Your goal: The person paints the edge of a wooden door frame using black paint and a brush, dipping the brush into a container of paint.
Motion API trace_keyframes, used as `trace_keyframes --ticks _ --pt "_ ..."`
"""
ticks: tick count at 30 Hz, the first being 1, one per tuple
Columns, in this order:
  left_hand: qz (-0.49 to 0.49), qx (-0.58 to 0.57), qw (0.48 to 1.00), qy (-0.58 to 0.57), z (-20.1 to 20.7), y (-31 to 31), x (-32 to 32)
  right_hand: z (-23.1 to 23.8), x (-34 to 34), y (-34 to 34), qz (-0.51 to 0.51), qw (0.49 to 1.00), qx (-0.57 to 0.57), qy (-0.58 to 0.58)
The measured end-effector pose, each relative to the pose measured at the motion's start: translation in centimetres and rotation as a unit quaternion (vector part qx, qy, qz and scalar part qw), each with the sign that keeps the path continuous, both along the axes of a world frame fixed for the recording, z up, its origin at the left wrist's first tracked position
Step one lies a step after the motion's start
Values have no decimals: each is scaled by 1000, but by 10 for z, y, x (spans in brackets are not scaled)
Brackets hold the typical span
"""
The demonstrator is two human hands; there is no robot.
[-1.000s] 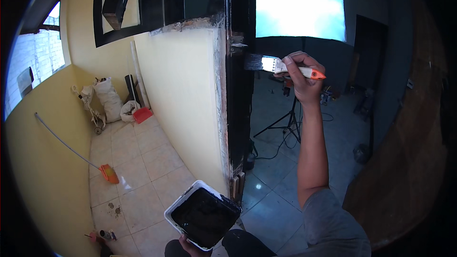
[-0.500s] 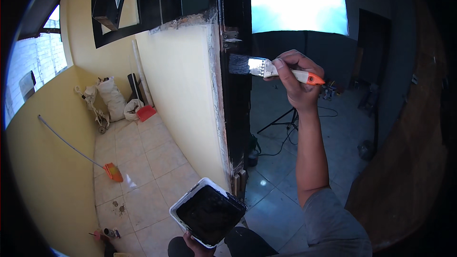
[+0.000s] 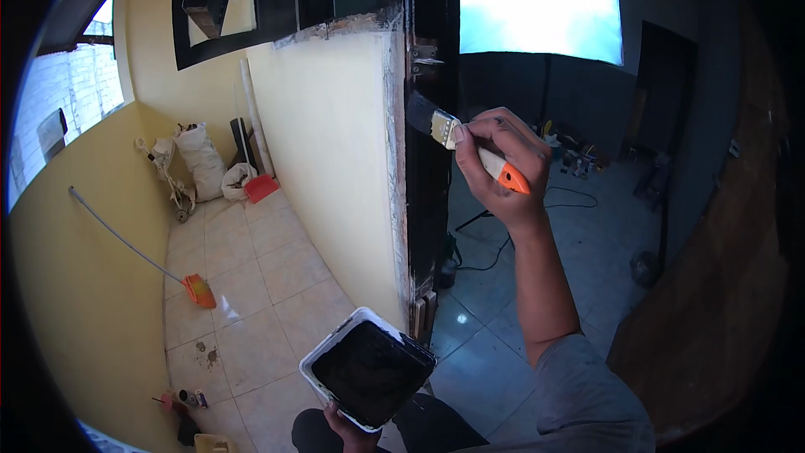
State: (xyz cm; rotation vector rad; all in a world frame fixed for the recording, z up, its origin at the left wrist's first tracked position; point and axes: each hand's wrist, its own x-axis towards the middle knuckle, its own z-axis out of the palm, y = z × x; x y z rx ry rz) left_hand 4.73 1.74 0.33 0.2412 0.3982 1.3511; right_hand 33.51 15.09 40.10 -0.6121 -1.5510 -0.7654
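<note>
In my right hand [image 3: 506,159] is a paintbrush [image 3: 442,129], its pale handle ending in an orange tip. The dark bristles touch the black door frame [image 3: 425,201], just below a metal plate [image 3: 427,53] fixed on it. The fingers are pinched round the handle near the metal band. Low in the view, my left hand [image 3: 346,429] grips the near edge of a white square tub [image 3: 314,373]. Black paint [image 3: 369,373] covers the inside of the tub, which sits above my knees. Most of the left fingers are hidden beneath it.
Left of the frame runs a cream wall [image 3: 327,134]. An orange broom [image 3: 199,291] leans on the left wall; sacks [image 3: 201,164] and a red dustpan [image 3: 261,189] stand farther back. Behind my right arm are a cable [image 3: 490,267] and a bright panel [image 3: 541,4].
The brush has tilted from level to slanting, handle end lower, and my right hand has shifted slightly left and down. The tub stays in my left hand. The whole view has shifted a little.
</note>
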Motion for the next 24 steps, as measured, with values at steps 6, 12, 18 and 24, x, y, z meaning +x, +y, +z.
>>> trace_keyframes --ticks 6,12,18,24 --pt "15 8 1000 5 8 -1 -1 6 -17 -3 -3 999 43 1" --pt "18 11 1000 -6 7 -5 -4 -9 -13 -22 -19 994 -103 -4" --pt "12 36 998 43 15 2 2 -24 -16 2 -23 999 28 9" --pt "45 22 998 40 12 1 0 -143 2 9 -5 993 -81 90"
